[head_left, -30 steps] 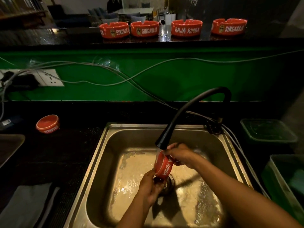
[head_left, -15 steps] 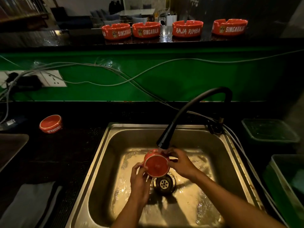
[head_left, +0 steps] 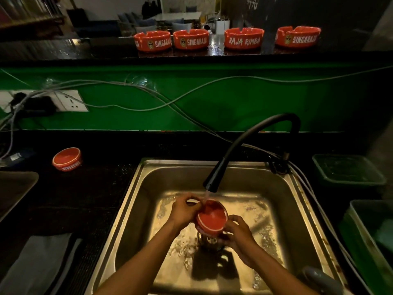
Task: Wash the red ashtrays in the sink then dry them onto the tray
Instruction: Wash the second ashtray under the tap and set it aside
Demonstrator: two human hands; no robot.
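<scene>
Since the earlier frame, the round red ashtray (head_left: 211, 217) has tilted rightward under the black curved faucet (head_left: 251, 143). Left hand (head_left: 184, 209) and right hand (head_left: 238, 236) both grip it. Four red ashtrays line the far ledge, and one sits on the left counter (head_left: 63, 199).

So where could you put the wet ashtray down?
There is dark bare counter between the upside-down ashtray and the sink's left rim, above the grey cloth. The shelf is bare left of its four ashtrays. The sink middle is crowded: both hands, spout.

Bar/café back counter: steel sink (head_left: 148, 188), branded ashtrays (head_left: 244, 38) on bartop, seating area behind.
</scene>
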